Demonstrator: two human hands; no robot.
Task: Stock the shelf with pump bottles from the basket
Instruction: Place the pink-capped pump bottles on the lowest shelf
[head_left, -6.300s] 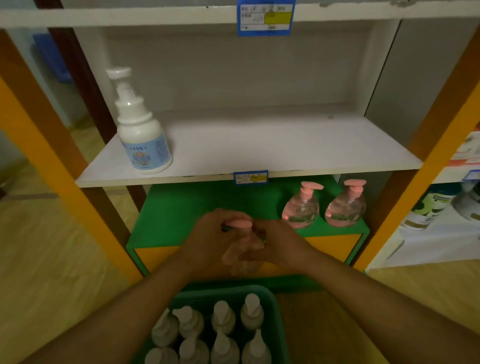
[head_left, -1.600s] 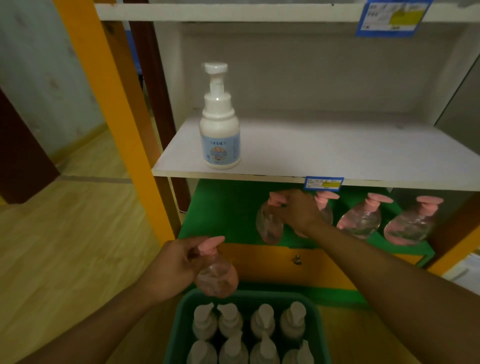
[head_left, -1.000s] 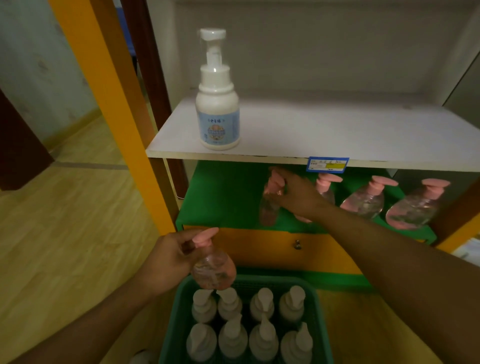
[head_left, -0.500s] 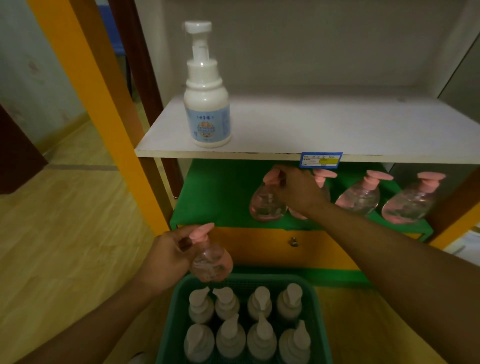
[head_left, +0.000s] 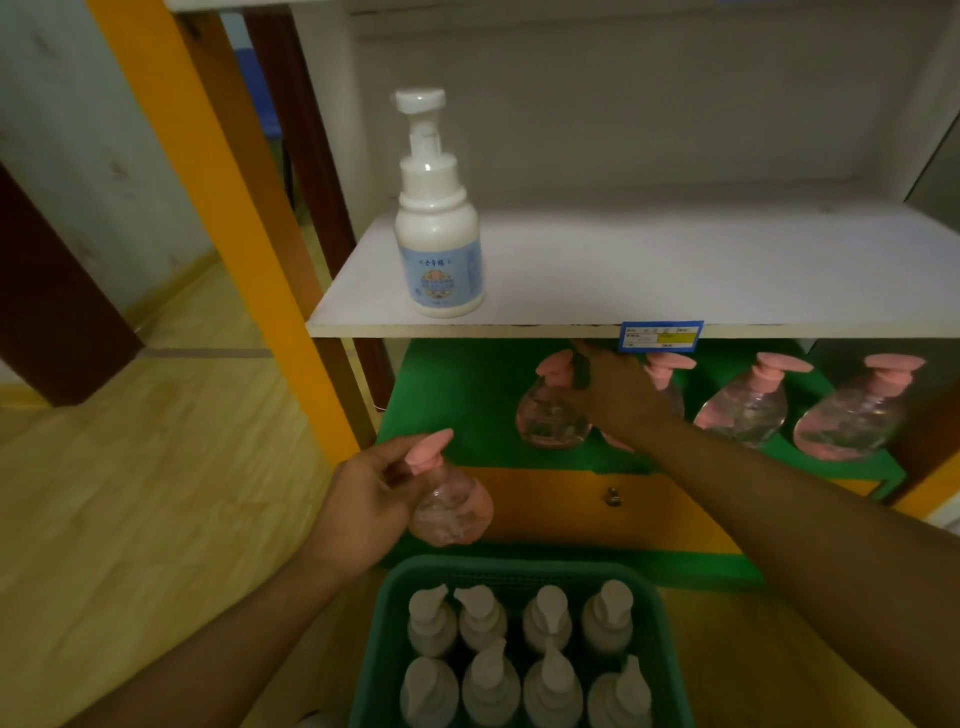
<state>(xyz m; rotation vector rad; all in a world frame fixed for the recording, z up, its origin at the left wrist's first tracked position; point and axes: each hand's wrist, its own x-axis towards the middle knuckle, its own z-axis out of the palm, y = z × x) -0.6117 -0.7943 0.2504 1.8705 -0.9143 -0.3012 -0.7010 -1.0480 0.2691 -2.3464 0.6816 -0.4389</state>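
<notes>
Left hand (head_left: 363, 499): a round clear pink-capped bottle (head_left: 451, 506) is gripped above the green mesh basket (head_left: 670, 654) | right hand (head_left: 618, 395): curled round a matching bottle (head_left: 548, 415) on the green shelf (head_left: 457, 405) | basket: eight pale pump bottles (head_left: 519, 654) are held upright.

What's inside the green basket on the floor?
The green basket holds eight pump bottles with pale tops, standing upright in two rows of four. Their lower parts and the basket's bottom are hidden, so nothing else can be seen.
</notes>
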